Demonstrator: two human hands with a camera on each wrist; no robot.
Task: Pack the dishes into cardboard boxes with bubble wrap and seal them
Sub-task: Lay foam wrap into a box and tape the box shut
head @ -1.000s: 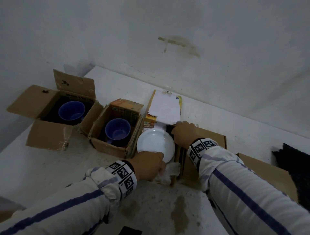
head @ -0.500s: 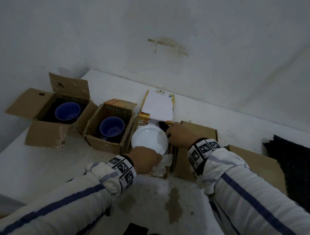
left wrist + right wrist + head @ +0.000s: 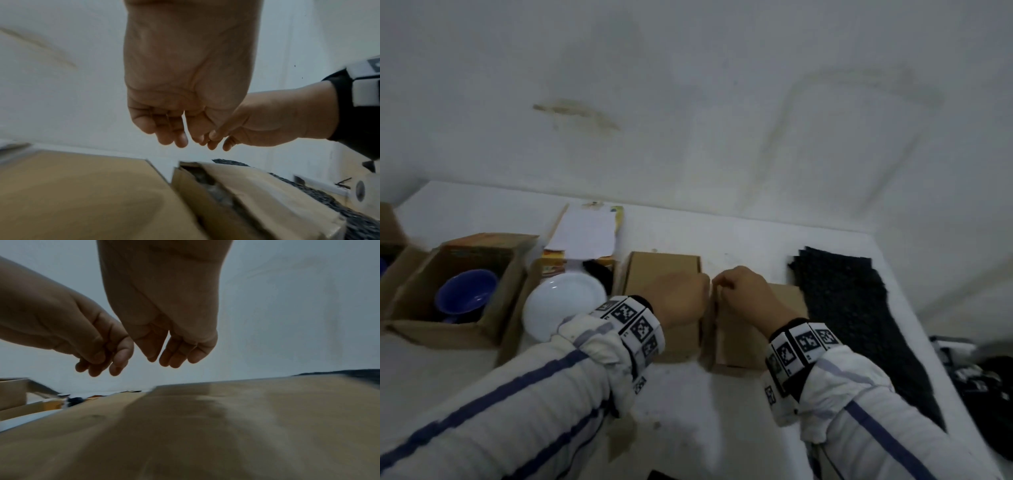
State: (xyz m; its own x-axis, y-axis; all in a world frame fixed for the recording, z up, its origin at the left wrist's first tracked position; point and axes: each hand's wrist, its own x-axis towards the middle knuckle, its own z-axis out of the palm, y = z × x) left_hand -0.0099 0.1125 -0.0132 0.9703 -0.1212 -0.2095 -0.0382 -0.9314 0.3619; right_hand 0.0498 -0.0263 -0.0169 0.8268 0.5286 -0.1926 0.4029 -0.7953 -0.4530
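The left hand [image 3: 681,296] and right hand [image 3: 744,294] hang side by side, knuckles almost touching, fingers loosely curled and holding nothing. Directly beneath the left hand lies a closed flat brown cardboard box [image 3: 662,274]; beneath the right, a second brown cardboard box [image 3: 784,301] with its flap slightly ajar. Left of both hands, a round white ceramic plate [image 3: 563,303] rests tilted in an open printed carton [image 3: 517,329].

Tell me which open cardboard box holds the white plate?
The open box with the raised white flap holds the white plate. The box to its left holds a blue cup.
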